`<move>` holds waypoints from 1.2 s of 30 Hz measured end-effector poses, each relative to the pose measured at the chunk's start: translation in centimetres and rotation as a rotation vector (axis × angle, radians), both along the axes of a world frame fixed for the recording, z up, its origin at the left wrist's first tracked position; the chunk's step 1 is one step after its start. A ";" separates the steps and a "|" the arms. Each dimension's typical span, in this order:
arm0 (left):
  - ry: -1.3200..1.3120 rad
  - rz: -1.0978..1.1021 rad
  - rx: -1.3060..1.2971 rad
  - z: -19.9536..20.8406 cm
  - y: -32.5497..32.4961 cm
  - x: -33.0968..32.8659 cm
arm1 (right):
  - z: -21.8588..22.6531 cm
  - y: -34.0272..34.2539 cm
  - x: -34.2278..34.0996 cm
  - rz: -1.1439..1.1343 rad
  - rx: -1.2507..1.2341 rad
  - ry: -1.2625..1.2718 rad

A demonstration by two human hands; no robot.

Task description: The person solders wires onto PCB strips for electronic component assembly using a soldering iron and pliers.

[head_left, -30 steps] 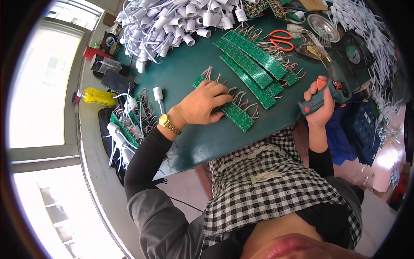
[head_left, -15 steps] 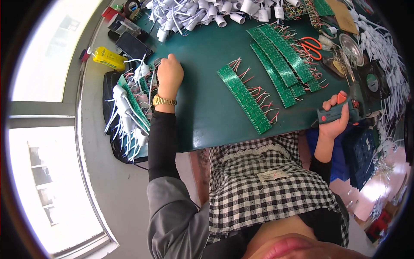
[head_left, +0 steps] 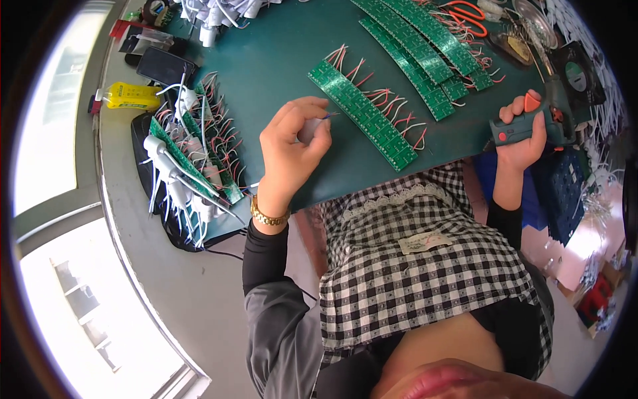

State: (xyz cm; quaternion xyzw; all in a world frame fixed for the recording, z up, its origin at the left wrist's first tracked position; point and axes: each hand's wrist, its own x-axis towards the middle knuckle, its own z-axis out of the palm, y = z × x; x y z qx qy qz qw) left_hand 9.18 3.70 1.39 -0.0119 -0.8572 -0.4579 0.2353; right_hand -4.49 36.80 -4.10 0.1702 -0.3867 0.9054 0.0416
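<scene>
Wire End Poised Beside Green Circuit Strip

A worker in a checked apron sits at a green bench, a lone circuit strip (head_left: 362,116) lying flat and slanted before them, red and white wires fanning from its far edge. Just left of the strip, the left hand (head_left: 294,143) curls closed around a whitish piece (head_left: 310,130), mostly hidden by the fingers. A thin wire end (head_left: 330,116) pokes out between thumb and forefinger toward the strip; whether it hangs above the bench or rests on it, the view cannot tell. Well to the strip's right, the right hand (head_left: 524,145) wraps firmly around a pistol-grip tool (head_left: 512,132), seemingly a soldering gun, its barrel pointing away from the worker. Beyond the strip to the right lie overlapping boards (head_left: 415,56); well to its left, more wired boards (head_left: 216,156) sit heaped with white fittings (head_left: 174,181).

Good handling here likely calls for a pinch close behind the wire end, leaving the bare tip free and steady. The strip seems best left flat, its loose wires out of the way. The barrel, possibly hot, should approach from the strip's right, clear of the left fingertips.
</scene>
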 end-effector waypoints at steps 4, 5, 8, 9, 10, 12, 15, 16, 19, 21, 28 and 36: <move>0.170 -0.011 -0.316 0.5 2.1 0.2 | -0.7 0.2 -0.4 -0.011 0.031 0.031; 0.158 -0.021 -0.306 0.0 2.6 0.2 | -0.9 0.5 -0.5 -0.001 0.067 0.053; 0.143 -0.044 -0.271 -1.4 4.0 0.4 | -1.1 0.3 -0.4 0.013 0.106 0.072; 0.096 -0.066 -0.258 -1.9 4.5 0.5 | -1.0 0.1 -0.3 -0.001 0.058 0.084; 0.050 -0.088 -0.245 -2.2 5.1 0.7 | -0.9 -0.1 -0.2 -0.015 0.010 0.097; 0.016 -0.075 -0.219 -2.6 5.9 0.9 | -1.1 -0.4 0.1 0.009 0.018 0.117; -0.015 0.093 -0.348 -2.9 6.4 1.3 | -1.2 -0.6 1.3 0.083 0.072 0.156; -0.012 0.103 -0.320 -3.0 6.4 1.4 | -1.1 -0.8 2.0 0.128 0.119 0.172; -0.031 0.075 -0.205 -2.9 6.8 1.8 | -0.6 -1.3 5.0 0.189 0.190 0.138; -0.056 0.037 -0.117 -2.7 7.5 2.0 | -0.5 -0.9 7.1 0.229 0.226 0.110; -0.026 0.017 -0.165 -3.0 8.4 1.9 | -1.7 2.1 12.4 0.368 0.555 0.048; -0.116 -0.003 -0.110 -3.0 8.3 1.9 | 2.1 4.4 14.2 0.647 0.794 -0.150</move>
